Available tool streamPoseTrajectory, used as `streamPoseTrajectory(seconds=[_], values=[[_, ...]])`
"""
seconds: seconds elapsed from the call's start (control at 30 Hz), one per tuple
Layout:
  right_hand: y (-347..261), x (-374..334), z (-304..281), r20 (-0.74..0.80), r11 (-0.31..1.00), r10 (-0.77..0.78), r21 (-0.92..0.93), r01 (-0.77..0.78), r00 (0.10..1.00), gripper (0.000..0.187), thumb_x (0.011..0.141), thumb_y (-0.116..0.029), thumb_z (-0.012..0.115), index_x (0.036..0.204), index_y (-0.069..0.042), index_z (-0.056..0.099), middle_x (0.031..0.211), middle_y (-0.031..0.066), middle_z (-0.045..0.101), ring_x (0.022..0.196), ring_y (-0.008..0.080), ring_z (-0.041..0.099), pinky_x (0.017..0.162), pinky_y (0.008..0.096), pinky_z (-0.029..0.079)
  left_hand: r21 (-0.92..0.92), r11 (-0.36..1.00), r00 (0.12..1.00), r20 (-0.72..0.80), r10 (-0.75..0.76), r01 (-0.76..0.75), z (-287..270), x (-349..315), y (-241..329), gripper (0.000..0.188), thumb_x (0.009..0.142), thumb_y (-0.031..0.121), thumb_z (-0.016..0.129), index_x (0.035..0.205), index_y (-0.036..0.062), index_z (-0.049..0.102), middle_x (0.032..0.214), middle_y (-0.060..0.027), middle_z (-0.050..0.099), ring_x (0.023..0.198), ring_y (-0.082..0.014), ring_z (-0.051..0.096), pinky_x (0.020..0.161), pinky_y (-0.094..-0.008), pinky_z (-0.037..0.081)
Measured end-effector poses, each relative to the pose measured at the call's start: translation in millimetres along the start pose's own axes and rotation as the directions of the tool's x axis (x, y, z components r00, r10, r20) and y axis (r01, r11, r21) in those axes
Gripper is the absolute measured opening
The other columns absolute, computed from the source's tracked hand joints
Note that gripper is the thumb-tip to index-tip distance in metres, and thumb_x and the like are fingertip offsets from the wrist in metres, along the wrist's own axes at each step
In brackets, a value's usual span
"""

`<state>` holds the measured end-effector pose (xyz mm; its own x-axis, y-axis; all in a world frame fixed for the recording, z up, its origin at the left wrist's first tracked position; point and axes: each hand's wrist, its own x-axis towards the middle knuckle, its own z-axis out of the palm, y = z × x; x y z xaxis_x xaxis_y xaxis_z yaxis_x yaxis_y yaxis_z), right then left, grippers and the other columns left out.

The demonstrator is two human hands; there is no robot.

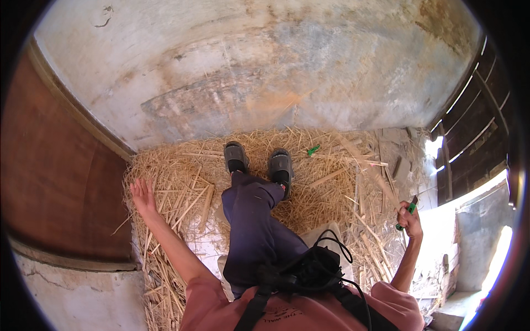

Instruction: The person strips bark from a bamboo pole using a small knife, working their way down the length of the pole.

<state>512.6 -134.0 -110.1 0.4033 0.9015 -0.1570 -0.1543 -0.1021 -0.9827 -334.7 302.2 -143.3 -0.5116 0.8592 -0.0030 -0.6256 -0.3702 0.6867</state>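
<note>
At the left, my left hand [144, 198] is open, its fingers stretched out over the straw [165, 171], with nothing in it. My right hand [409, 222] is out at the right, closed around a green-handled knife [413, 206] whose dark tip points up and away. A pale split strip of bamboo or wood [381, 179] runs from beside the right hand toward the far wall. It looks blurred, and I cannot tell whether that hand grips it too.
Loose strips [207, 207] lie among the straw. Near my sandals [280, 165] is a small green object [313, 150]. A stained wall [265, 71] stands ahead, a brown door-like panel [61, 165] at left, dark slats [480, 121] at right. A black bag [314, 270] hangs at my front.
</note>
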Motion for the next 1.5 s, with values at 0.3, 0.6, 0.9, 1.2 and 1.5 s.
streamPoseTrajectory(seconds=[0.3,0.6,0.9,1.2,1.5], values=[[-9,18,69,0.071,0.994,-0.1,0.04,0.097,0.992,0.045,0.105,-0.035,0.073,0.126,0.004,0.068,0.065,-0.0065,0.044,0.052,0.0055,0.038,0.049,0.0255,0.028,0.81,0.571,0.897,0.147,-0.417,0.133,62,-101,-92,0.079,0.1,0.053,0.071,0.162,0.0097,0.046,0.173,-0.0189,0.038,0.161,-0.0353,0.034,0.124,-0.0582,0.034],[-70,42,125,0.381,0.863,0.007,-0.469,0.187,0.925,0.029,0.098,-0.024,0.081,0.112,0.001,0.081,0.066,-0.0054,0.057,0.057,0.0065,0.049,0.052,0.0276,0.035,0.422,-0.146,0.427,0.715,-0.553,-0.895,148,-83,-141,0.068,0.097,0.017,0.076,0.158,0.0047,0.05,0.155,-0.0279,0.056,0.147,-0.0465,0.051,0.124,-0.0486,0.04],[-62,32,98,-0.106,0.865,-0.166,-0.494,0.093,0.98,0.031,0.099,-0.022,0.078,0.121,0.001,0.079,0.071,-0.0025,0.063,0.061,0.0091,0.055,0.055,0.0286,0.039,0.621,-0.402,0.74,0.548,-0.39,-0.672,113,-22,-112,0.081,0.097,0.027,0.074,0.168,0.0111,0.037,0.176,-0.0237,0.03,0.16,-0.0494,0.031,0.127,-0.0601,0.034],[-78,32,99,0.192,0.733,0.047,-0.673,0.096,0.98,0.023,0.093,-0.017,0.081,0.109,-0.001,0.084,0.069,0.005,0.069,0.06,0.0143,0.062,0.058,0.0324,0.046,0.654,-0.256,0.672,0.53,-0.518,-0.712,117,-62,-142,0.082,0.098,0.031,0.075,0.168,0.0132,0.037,0.177,-0.0229,0.028,0.163,-0.0452,0.026,0.129,-0.0607,0.031],[-76,22,110,0.014,0.291,-0.197,-0.954,0.072,0.98,0.018,0.094,-0.016,0.077,0.105,-0.003,0.082,0.065,0.0175,0.065,0.057,0.0244,0.062,0.061,0.043,0.047,0.735,-0.327,0.733,0.325,-0.598,-0.594,55,-30,-129,0.087,0.096,0.034,0.079,0.168,0.0094,0.038,0.176,-0.0298,0.022,0.163,-0.0506,0.021,0.132,-0.0543,0.028]])
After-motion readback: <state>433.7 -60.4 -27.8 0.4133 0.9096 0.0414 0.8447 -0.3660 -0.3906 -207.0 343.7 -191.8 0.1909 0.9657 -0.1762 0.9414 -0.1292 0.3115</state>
